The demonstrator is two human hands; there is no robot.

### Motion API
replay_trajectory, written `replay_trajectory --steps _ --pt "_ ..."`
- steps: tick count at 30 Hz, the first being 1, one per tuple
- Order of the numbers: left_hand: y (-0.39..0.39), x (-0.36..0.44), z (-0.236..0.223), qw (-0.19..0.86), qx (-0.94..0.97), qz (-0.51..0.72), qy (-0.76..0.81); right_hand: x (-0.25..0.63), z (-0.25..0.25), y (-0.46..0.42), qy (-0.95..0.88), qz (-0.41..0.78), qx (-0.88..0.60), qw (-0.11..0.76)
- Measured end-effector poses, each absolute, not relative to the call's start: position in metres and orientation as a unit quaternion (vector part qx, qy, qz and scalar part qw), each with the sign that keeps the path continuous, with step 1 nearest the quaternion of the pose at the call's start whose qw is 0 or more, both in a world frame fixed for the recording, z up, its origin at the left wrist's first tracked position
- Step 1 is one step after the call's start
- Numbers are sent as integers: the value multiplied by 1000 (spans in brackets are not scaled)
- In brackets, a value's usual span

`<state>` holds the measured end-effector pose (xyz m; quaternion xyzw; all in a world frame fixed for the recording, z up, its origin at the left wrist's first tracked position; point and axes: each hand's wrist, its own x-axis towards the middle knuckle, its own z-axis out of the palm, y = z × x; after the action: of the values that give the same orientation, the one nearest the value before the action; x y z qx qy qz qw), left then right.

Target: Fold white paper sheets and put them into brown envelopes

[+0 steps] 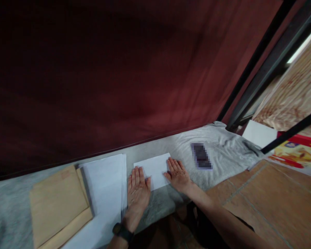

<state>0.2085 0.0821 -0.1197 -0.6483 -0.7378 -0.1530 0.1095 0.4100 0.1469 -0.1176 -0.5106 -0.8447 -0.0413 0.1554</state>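
Observation:
A white sheet of paper (155,169), which looks folded, lies on the grey cloth between my hands. My left hand (139,190) rests flat on its left end, fingers stretched out and pointing away from me. On the right end lies my right hand (178,175), also flat with its fingers extended. Just left of my left hand is a stack of white paper (106,186). Brown envelopes (59,204) overlap that stack at its left side. A dark watch (123,232) is on my left wrist.
The grey cloth (168,143) covers a narrow bench-like surface against a dark red curtain or panel (134,86). A blurred-out phone-like object (202,156) lies to the right. Black bars (256,62) slant at the right, near a colourful printed box (298,152) above the tiled floor (269,197).

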Motion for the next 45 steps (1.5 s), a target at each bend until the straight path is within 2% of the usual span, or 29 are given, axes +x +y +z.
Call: replay_trajectory --steps 3,7,13,22,39,45 --pt "82 209 -117 104 -644 -141 -745 398 -111 141 -847 -53 -499 175" --pt "82 210 -112 108 -659 -134 -732 377 -109 131 -887 -45 -415 199" --pt "88 218 -116 86 -716 -133 -680 369 -119 124 -905 -43 -374 200" --pt "81 220 -118 92 -697 -123 -701 381 -126 130 -895 -41 -403 188" --pt "68 216 -107 59 -682 -124 -718 437 -134 144 -867 -44 -488 97" --pt "66 212 -110 87 -673 -141 -721 443 -123 141 -860 -55 -495 109"
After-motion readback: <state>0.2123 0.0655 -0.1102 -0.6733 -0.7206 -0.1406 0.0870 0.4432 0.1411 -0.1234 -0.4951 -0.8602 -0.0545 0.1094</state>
